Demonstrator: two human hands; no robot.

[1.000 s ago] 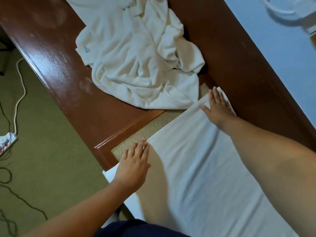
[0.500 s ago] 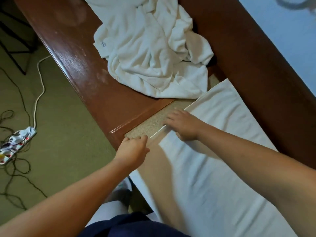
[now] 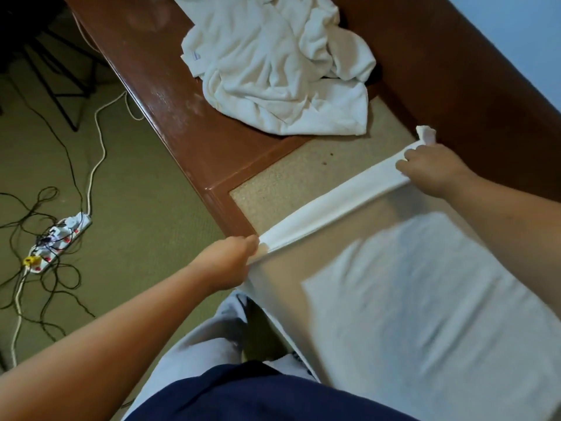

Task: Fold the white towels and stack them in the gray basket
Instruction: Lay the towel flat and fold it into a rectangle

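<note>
Two hands share one edge. The left hand (image 3: 230, 264) and the right hand (image 3: 437, 170) each have their fingers pinched on a far corner of the flat white cloth towel (image 3: 425, 299). The towel is spread on the glossy brown wooden worktop (image 3: 170, 95), over its beige inset, directly in front of the person. The pinched edge is raised off the surface and drawn taut between the hands.

The fold will probably go best if both corners travel together at equal tension. They should be laid squarely on the matching corners nearer the body, and the fold then pressed flat before the fingers let go. Uneven pull would likely skew the edges.

The held edge slants from lower left to upper right in the view. The towel's body runs from it toward the lower right and out of frame, so its long axis seems to cross that edge, though the near end is hidden.

A crumpled heap of white terry towels (image 3: 282, 71) lies farther along the worktop, apart from the flat one. No gray basket is in view.
</note>
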